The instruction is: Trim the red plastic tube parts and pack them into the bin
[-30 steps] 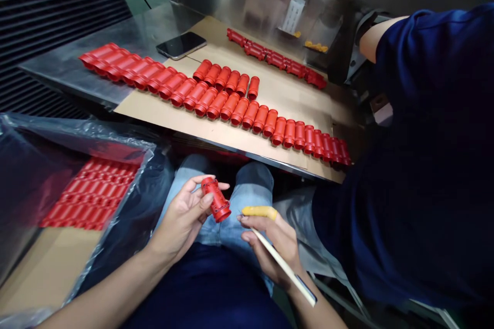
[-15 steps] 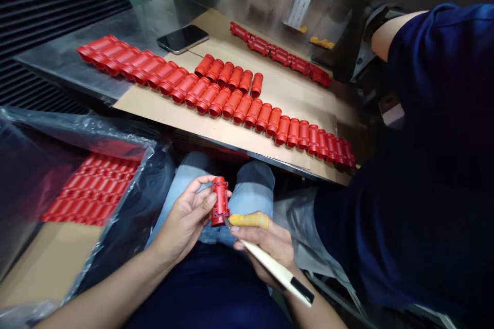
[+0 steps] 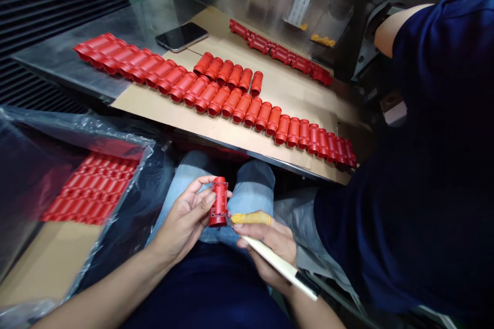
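Note:
Above my lap, my left hand (image 3: 193, 213) grips a red plastic tubular part (image 3: 219, 201) upright between thumb and fingers. Raised ridges and small details show on the side facing me. My right hand (image 3: 268, 241) is closed around a cream-handled knife (image 3: 276, 261) with a black end. A yellow finger cot (image 3: 251, 218) covers its index finger, which points along the blade. The blade tip is close to the lower right edge of the red part; whether it touches I cannot tell.
On the cardboard-covered table (image 3: 142, 113) lie rows of similar red parts (image 3: 231, 103) and a phone (image 3: 182, 37). A plastic-lined box (image 3: 42, 262) at left holds more red parts (image 3: 92, 187). A co-worker's dark blue sleeve (image 3: 428, 46) fills the right side.
My right hand and the knife have shifted slightly right and down, away from the red part. The red part has turned a little in my left hand.

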### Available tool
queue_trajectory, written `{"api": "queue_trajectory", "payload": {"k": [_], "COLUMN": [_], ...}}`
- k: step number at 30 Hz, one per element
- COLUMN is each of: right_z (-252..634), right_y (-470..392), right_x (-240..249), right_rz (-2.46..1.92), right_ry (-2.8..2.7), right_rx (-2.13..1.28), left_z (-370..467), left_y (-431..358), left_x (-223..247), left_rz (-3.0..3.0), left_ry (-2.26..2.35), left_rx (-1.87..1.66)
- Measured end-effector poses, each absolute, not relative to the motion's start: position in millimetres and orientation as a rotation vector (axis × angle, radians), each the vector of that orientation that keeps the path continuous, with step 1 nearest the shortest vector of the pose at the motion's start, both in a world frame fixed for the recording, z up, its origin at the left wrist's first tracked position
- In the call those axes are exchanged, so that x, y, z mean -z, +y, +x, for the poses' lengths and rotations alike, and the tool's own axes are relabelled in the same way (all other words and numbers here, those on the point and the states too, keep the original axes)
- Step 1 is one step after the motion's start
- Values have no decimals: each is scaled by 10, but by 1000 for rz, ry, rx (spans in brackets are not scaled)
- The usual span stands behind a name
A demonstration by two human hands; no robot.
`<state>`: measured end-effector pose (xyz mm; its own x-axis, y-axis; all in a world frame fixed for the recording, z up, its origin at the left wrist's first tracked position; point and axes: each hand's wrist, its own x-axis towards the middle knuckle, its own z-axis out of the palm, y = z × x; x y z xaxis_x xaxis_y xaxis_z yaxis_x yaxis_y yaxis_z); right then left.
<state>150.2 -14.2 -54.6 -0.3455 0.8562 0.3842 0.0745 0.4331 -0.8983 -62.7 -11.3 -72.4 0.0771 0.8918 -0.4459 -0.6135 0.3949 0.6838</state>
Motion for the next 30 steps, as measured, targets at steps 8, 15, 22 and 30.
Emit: {"api": "queue_trajectory", "payload": {"k": [8,15,22,30], "right_z": [1517,1546,1507,1298], "right_y": [-104,-98,-100,-89], "right_x": [558,681,710,659], "right_rz": [-766,-857,-1109,-857], "right_ry": [-1800,-1918,-1568,-1763], "right_rx": [-983,-845,-764,-748], "left_z": [-611,-604,-571,-566], "left_y": [-139,-136,-140,-198], "left_x": [746,763,730,735], "left_rz": [365,309,436,851], "left_ry": [974,985,943,1060], "left_rx": [-1160,-1121,-1207,-1304]}}
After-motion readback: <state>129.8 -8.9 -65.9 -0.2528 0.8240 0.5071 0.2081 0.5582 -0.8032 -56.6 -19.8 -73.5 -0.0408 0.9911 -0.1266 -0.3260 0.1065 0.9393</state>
